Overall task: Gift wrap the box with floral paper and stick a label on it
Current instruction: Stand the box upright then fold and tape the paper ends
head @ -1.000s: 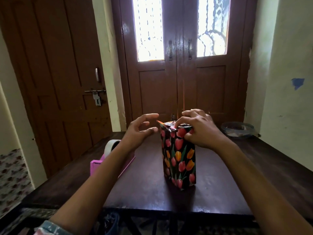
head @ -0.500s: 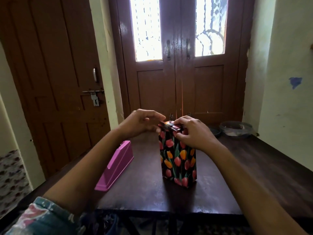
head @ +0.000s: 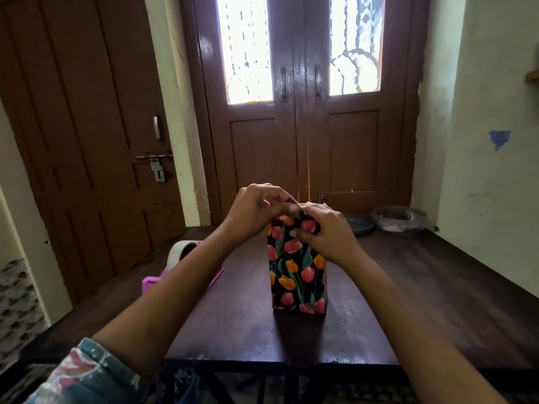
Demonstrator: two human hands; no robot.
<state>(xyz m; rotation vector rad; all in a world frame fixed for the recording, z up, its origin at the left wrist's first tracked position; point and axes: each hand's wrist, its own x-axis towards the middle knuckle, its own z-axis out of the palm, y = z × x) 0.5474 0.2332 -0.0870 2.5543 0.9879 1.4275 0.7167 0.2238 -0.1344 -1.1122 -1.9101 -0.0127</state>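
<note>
Two pinches are held on the top of the box (head: 297,272): left hand (head: 256,211) was brought beside right hand (head: 323,237); closing judged underway.

My one camera rides on my head, wide-angle, facing forward and somewhat down, so my left hand (head: 256,211) and right hand (head: 325,236) at the box (head: 297,275) sit near and mid-frame, the bench (head: 414,287) runs away below them, and the double door (head: 297,135) stands straight ahead beyond it.

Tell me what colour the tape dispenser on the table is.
Pink; the tape dispenser shows best in the head view, partly behind the left forearm.
</note>
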